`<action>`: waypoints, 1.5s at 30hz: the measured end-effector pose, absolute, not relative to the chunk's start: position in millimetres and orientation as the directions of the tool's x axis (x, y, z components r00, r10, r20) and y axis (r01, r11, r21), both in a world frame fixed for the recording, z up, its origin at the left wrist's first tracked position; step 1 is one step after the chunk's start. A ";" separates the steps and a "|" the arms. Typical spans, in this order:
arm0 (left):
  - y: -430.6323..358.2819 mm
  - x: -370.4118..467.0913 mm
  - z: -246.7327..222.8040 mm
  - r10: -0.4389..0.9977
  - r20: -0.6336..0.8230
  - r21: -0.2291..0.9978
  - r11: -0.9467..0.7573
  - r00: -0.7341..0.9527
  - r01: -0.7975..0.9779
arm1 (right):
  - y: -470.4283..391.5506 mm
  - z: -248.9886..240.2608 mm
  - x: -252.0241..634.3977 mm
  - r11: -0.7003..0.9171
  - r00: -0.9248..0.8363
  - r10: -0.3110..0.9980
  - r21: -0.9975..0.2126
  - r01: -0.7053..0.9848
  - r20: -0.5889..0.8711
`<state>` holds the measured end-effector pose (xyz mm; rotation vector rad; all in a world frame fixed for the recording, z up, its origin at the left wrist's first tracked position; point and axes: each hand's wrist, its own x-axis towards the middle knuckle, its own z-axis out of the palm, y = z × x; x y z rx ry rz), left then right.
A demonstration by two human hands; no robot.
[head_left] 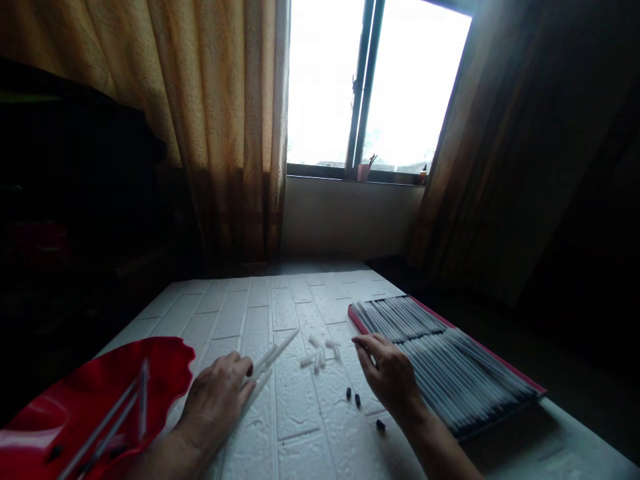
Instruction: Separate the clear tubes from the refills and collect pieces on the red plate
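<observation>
My left hand (220, 390) is closed on several clear thin tubes (273, 353), which point away from me over the white brick-patterned table (300, 413). My right hand (387, 373) is held beside the left edge of a red-rimmed box, its fingers pressed together; whether anything is between the fingertips is too small to tell. Rows of grey pens (465, 373) fill the box. Several short translucent pieces (320, 357) lie between my hands. Nearer to me are three small black caps, one of them (381, 425) close to my right wrist.
A red scalloped tray (165, 360) with a few pens and dark bits stands at the left. Behind the table are a wall, a curtain (225, 133) and a window, with a pink cup (363, 173) on its sill.
</observation>
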<state>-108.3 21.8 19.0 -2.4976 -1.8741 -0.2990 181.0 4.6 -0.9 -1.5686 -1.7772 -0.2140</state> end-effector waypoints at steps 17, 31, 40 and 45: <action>24.6 -105.1 13.3 0.945 0.179 0.022 -0.282 0.273 0.959 | -18.4 2.9 228.5 0.045 0.146 0.815 -0.312 0.949 0.561; 25.9 -94.2 2.5 0.871 0.381 0.605 -0.489 0.311 0.628 | 11.5 12.4 185.7 -0.127 0.122 0.989 0.061 0.990 0.078; 19.7 -79.2 1.4 0.941 0.117 0.945 -0.203 0.316 0.256 | 12.6 22.7 179.7 0.089 -0.016 0.968 -0.281 0.956 0.252; 19.4 -74.1 -5.8 0.958 0.133 0.989 -0.146 0.254 0.036 | 9.7 17.5 166.0 0.387 0.007 0.891 -0.767 0.512 0.454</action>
